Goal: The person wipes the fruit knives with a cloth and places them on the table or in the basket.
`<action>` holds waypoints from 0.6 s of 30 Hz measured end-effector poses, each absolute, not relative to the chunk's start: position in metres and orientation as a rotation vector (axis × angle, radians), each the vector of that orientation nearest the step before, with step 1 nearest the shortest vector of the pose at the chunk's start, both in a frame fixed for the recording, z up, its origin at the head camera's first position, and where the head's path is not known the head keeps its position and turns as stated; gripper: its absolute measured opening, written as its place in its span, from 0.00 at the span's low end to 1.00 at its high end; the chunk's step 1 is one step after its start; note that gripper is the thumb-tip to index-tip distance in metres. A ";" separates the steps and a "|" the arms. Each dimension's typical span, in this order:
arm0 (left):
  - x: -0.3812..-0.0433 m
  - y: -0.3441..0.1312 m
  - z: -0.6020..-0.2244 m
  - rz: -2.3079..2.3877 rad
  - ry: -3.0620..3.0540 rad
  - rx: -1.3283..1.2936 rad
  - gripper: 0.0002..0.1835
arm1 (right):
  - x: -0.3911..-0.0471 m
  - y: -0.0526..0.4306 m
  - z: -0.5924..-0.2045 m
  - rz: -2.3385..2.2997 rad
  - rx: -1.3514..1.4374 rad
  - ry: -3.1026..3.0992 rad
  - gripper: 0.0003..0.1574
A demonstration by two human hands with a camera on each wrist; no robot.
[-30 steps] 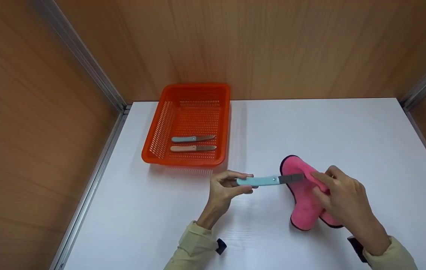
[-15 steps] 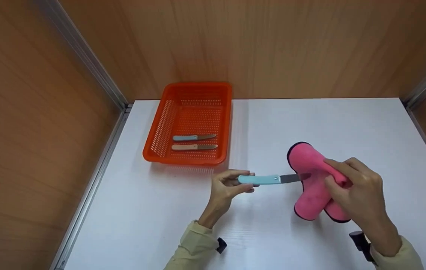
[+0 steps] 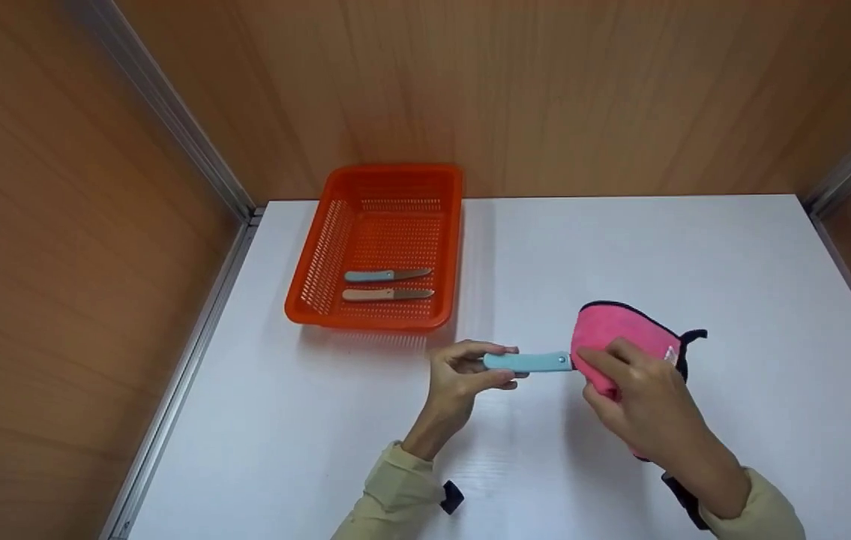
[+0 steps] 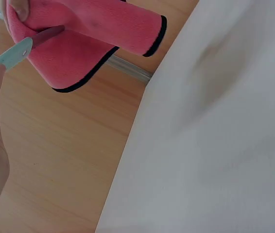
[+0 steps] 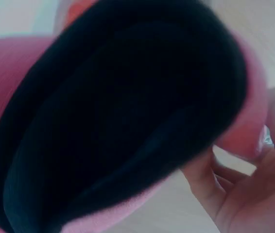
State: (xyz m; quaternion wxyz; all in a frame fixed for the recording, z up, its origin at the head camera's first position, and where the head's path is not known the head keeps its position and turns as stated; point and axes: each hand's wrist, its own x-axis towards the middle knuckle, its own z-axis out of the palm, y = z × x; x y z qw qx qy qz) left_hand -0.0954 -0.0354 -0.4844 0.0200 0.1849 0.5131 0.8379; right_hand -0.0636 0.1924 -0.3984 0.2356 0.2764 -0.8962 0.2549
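Observation:
My left hand (image 3: pixel 453 386) pinches the light blue handle of a small knife (image 3: pixel 528 363), held level above the table. In the head view the blade is hidden behind a pink cloth (image 3: pixel 616 324) with a black border. My right hand (image 3: pixel 654 397) grips that cloth, folded, around the blade. The left wrist view shows the blade (image 4: pixel 49 35) running into a crease of the hanging pink cloth (image 4: pixel 74 63). Close to the right wrist camera, the cloth's dark border (image 5: pixel 128 107) fills much of the picture, blurred.
An orange perforated basket (image 3: pixel 457 247) stands at the table's back left. Inside lie a light blue knife (image 3: pixel 388 275) and a beige-handled knife (image 3: pixel 388 295), blades to the right. Wooden panels (image 3: pixel 545 97) enclose the white table (image 3: pixel 305 435).
The right hand has brought the cloth leftward along the blade to the handle, hiding the blade in the head view. The left hand has shifted slightly right with the knife.

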 end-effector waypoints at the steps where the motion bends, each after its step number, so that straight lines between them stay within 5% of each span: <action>1: -0.095 -0.035 -0.484 2.604 1.589 0.573 0.18 | -0.064 0.192 -0.400 0.668 0.774 -2.471 0.21; 18: -0.093 -0.038 -0.484 2.668 1.511 0.498 0.12 | -0.064 0.207 -0.407 0.517 0.760 -2.514 0.20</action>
